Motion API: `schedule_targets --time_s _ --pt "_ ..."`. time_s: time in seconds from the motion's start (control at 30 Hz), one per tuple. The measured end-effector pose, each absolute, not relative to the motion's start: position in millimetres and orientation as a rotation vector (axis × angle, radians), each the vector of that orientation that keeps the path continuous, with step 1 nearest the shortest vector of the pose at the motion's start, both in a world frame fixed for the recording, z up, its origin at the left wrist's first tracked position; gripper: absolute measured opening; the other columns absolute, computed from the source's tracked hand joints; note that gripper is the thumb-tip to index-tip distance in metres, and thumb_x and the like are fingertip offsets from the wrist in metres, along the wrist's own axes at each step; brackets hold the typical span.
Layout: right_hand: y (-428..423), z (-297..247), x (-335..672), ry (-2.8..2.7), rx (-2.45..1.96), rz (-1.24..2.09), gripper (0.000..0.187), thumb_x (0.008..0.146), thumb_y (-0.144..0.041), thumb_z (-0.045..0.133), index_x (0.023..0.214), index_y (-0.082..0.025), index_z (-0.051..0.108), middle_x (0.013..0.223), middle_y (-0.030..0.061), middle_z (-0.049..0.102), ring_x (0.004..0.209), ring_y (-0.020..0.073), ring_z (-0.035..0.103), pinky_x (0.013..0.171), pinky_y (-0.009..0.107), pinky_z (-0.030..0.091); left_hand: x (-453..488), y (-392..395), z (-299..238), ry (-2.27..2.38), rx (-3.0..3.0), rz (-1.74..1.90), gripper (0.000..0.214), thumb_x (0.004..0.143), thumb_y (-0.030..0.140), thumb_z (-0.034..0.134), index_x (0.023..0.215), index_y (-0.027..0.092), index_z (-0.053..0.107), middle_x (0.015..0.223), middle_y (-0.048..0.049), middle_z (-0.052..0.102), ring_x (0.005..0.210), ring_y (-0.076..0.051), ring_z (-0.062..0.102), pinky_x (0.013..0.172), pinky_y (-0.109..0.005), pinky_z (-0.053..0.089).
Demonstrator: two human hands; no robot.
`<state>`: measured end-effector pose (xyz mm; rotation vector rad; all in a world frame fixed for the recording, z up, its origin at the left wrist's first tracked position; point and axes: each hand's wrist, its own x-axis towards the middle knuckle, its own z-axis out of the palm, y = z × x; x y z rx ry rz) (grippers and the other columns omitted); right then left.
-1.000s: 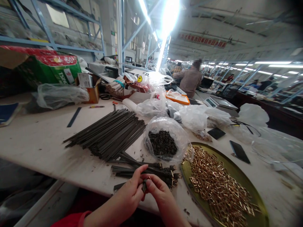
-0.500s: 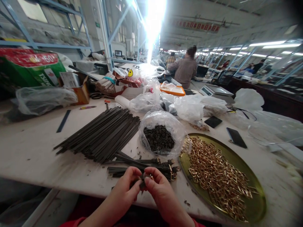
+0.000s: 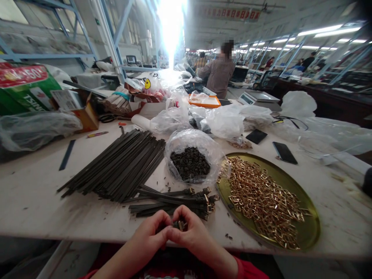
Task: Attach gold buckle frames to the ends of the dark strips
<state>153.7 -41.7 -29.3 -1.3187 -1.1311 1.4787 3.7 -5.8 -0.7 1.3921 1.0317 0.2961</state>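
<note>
At the table's front edge my left hand [image 3: 154, 231] and my right hand [image 3: 192, 231] meet, fingers curled and thumbs together. Both are closed around a dark strap with a gold buckle [image 3: 180, 224], mostly hidden by the fingers. Just beyond them lie several dark straps with gold buckles fitted [image 3: 171, 202]. Farther left is a big pile of plain dark straps [image 3: 116, 166]. A clear plastic bag [image 3: 216, 149] holds small black pieces [image 3: 190, 162] that look like strap loops. To the right, gold buckles [image 3: 261, 197] are heaped on a round gold-coloured tray [image 3: 312, 228].
Behind the tray lie a phone [image 3: 285, 152] and a dark flat pad [image 3: 256, 136]. Plastic bags [image 3: 225, 121], a scale [image 3: 259, 98] and an orange-rimmed box [image 3: 205, 101] stand at the back. A pen [image 3: 97, 134] lies left. A person [image 3: 220, 73] is farther off.
The view has tilted slightly down and to the right. My fingers have curled in closer and my thumbs have come together, with a gold buckle showing between the hands.
</note>
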Motion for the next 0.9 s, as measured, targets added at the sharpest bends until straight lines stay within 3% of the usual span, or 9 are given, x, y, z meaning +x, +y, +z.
schedule_targets --time_s 0.27,0.37,0.53,0.7,0.9 --pt "-50.0 -22.7 149.8 -1.453 -1.436 1.159 0.006 0.078 -0.023 0.051 0.075 -0.018 0.05 0.065 -0.0031 0.051 0.06 0.01 0.044 0.054 0.021 0.031 -1.7 -16.3 6.2 1.071 1.429 0.268 0.025 0.074 0.042 0.047 0.072 0.017 0.045 0.065 0.0032 0.046 0.056 -0.012 0.044 0.053 -0.024 0.036" --pt "-52.0 -25.5 151.1 -1.44 -1.377 1.251 0.013 0.082 -0.026 0.046 0.073 -0.018 0.05 0.066 -0.0023 0.051 0.063 0.0108 0.045 0.057 0.022 0.032 -4.5 -16.6 8.8 1.044 1.411 0.287 0.023 0.073 0.04 0.049 0.073 0.017 0.047 0.065 0.0037 0.047 0.056 -0.011 0.046 0.052 -0.023 0.035" --pt "-54.5 -32.8 153.4 -1.301 -1.315 1.248 0.017 0.085 -0.032 0.042 0.076 -0.018 0.048 0.067 -0.0028 0.047 0.061 0.01 0.042 0.057 0.022 0.032 -13.6 -15.0 6.3 0.938 1.114 0.25 0.044 0.07 0.045 0.057 0.1 0.015 0.045 0.083 -0.0024 0.06 0.058 -0.012 0.056 0.048 -0.021 0.034" --pt "-57.2 -37.1 150.2 -1.293 -1.383 1.184 0.01 0.079 -0.025 0.044 0.078 -0.018 0.05 0.066 -0.003 0.047 0.06 0.0103 0.041 0.056 0.023 0.032 -14.4 -16.7 -2.0 0.974 0.98 0.268 0.037 0.066 0.042 0.065 0.084 0.013 0.05 0.069 -0.0023 0.065 0.05 -0.008 0.052 0.046 -0.019 0.029" --pt "-56.4 -34.5 152.7 -1.392 -1.419 1.216 0.009 0.076 -0.024 0.042 0.073 -0.019 0.049 0.063 -0.0033 0.045 0.058 0.0107 0.041 0.055 0.023 0.032 -11.5 -16.2 -0.6 0.982 0.93 0.314 0.037 0.06 0.04 0.07 0.08 0.013 0.054 0.066 -0.0006 0.064 0.053 -0.01 0.053 0.049 -0.02 0.032"
